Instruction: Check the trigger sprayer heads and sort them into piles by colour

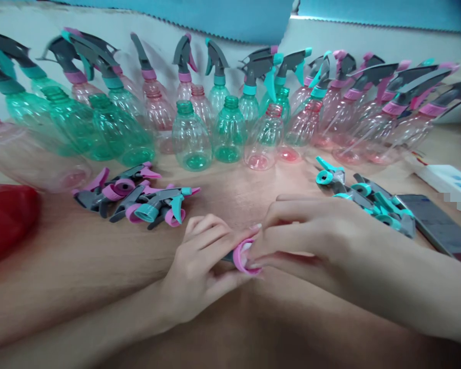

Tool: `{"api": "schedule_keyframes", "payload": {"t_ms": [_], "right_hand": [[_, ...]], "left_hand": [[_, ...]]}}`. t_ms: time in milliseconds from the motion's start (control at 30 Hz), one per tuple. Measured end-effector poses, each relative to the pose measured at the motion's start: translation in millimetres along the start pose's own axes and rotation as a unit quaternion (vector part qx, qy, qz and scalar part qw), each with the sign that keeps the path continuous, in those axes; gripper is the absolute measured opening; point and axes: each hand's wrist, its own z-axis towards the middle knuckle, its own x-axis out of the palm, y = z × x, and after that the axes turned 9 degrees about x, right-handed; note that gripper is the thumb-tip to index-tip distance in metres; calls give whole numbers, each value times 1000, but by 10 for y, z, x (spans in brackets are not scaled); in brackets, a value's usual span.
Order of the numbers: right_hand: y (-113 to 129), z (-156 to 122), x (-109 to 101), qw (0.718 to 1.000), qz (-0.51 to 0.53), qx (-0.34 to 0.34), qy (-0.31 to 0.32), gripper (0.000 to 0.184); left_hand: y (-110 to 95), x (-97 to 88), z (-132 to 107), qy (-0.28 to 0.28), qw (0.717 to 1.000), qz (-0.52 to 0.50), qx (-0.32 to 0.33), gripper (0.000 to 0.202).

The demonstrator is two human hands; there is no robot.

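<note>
My left hand (200,261) is wrapped round a grey spray trigger head with a pink collar (238,259), low over the table's near middle. The collar's open end faces right, and the head's grey body is mostly covered by my fingers. My right hand (307,230) is closed, its fingertips pressed into the collar's mouth. Something whitish shows inside the collar by those fingertips; what it is, I cannot tell. Left of my hands lies a heap of spray heads (125,187), mostly pink and grey. Turquoise and grey spray heads (363,189) lie beyond my right forearm.
Across the back stand several green bottles (192,141) and pink bottles (263,141), some bare-necked, others topped with spray heads. A pink bottle (34,154) leans in at far left above a red bag-like thing (9,220). A phone (438,225) lies at right.
</note>
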Motion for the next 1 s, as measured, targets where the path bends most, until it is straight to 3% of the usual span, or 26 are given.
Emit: {"api": "schedule_keyframes", "payload": {"t_ms": [167,367,600,1000], "right_hand": [[-29,44,2,1000,23,2,8,20],[6,16,19,1000,21,11,4,20],[28,36,17,997,62,1,35,17],[47,-27,25,999,21,-7,46,25]], "left_hand": [[4,17,26,-5,1000,-12,-12,27],[3,17,13,-15,1000,-3,-2,41],[-12,8,26,-12,1000,1,12,29],[-2,-6,25,2,999,16,30,19]]}}
